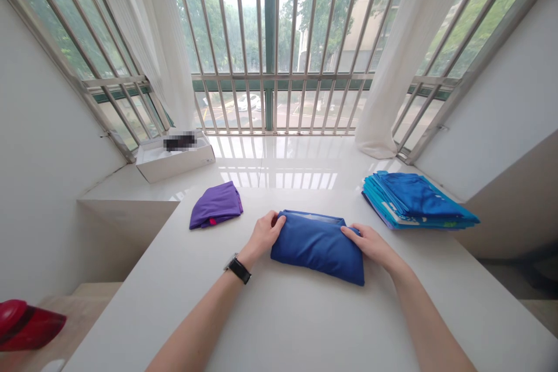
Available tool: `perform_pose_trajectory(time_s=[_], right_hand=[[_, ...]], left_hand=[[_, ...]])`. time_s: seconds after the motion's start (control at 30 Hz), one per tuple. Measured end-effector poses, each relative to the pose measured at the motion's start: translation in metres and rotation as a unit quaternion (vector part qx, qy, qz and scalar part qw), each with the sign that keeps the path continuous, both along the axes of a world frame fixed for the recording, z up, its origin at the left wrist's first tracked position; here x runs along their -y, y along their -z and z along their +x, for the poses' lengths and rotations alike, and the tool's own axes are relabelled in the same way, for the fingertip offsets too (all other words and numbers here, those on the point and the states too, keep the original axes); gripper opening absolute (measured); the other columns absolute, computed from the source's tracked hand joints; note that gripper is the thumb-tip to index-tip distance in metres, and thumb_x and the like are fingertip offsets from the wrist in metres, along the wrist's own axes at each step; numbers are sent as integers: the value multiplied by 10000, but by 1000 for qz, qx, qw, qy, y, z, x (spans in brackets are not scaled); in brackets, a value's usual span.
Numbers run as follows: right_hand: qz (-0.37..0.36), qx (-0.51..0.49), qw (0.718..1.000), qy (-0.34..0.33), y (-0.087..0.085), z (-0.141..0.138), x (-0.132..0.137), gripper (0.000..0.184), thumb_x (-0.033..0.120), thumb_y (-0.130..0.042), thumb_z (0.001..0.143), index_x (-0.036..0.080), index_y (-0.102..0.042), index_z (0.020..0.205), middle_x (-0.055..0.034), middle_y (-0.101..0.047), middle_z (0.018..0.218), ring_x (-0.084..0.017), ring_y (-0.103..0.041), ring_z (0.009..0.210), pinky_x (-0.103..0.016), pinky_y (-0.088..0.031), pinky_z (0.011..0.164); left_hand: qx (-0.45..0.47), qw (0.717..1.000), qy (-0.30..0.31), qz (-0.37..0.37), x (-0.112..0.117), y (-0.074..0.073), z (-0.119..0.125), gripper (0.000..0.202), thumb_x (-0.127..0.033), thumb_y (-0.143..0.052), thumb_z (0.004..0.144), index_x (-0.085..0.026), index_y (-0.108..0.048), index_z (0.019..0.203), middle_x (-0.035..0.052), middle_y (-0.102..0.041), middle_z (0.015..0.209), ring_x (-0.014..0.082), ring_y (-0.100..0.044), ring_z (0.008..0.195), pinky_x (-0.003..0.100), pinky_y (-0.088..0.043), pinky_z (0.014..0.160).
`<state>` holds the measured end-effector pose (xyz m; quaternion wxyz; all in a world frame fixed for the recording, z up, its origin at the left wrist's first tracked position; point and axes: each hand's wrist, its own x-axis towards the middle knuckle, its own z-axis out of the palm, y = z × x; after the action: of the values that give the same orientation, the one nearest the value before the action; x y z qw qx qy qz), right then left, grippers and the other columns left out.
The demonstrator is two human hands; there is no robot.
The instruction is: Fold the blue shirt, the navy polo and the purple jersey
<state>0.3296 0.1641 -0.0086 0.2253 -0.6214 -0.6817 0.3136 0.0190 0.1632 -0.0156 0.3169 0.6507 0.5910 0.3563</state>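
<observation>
Fingers (274, 222) of the left hand (262, 237) and right hand (369, 245) sit narrow on the folded blue bundle (317, 250), grip unclear; folded purple bundle (215, 204) left, folded stack (414, 200) right.

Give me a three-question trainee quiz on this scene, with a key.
1. True or false: the black-strapped wristwatch is on the person's right wrist.
2. The left hand and right hand both touch which? A: folded purple cloth. B: folded royal-blue cloth. C: white box.
3. Fill in: the stack of folded blue-and-turquoise cloth lies to the ___ of the royal-blue cloth, from the person's view.

Key: 1 false; 2 B; 3 right.
</observation>
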Motion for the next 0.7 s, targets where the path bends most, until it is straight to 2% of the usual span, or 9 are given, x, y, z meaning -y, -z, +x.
perform_pose_trajectory(time_s=[0.1,0.27,0.53,0.7], right_hand=[[7,1,1000,6,2,0,-1,540,698,-471,799,189,-627,706,-36,-658,710,-229,-595,733,-306,-427,670],[15,1,1000,17,8,0,-2,533,674,-425,830,197,-602,672,-30,-648,669,-219,-581,693,-310,-415,652],[15,10,1000,15,11,1,-2,524,646,-380,860,201,-597,692,-32,-659,694,-216,-579,698,-317,-416,673],[23,31,999,12,12,2,-2,514,634,-382,874,207,-608,700,-30,-674,704,-219,-600,720,-307,-419,677]], left_hand=[[9,1000,-1,0,1,0,0,332,-505,-463,900,-209,-528,765,-12,-574,692,170,-550,677,288,-400,649],[51,999,-2,-11,3,-1,2,279,-474,-491,893,-205,-562,889,16,-639,773,184,-604,732,294,-445,688],[30,999,-9,10,3,5,3,259,-459,-485,905,-213,-564,883,24,-662,786,194,-626,733,312,-467,712],[66,998,-13,10,3,6,3,246,-444,-522,889,-203,-571,909,41,-680,813,198,-651,754,311,-491,722]])
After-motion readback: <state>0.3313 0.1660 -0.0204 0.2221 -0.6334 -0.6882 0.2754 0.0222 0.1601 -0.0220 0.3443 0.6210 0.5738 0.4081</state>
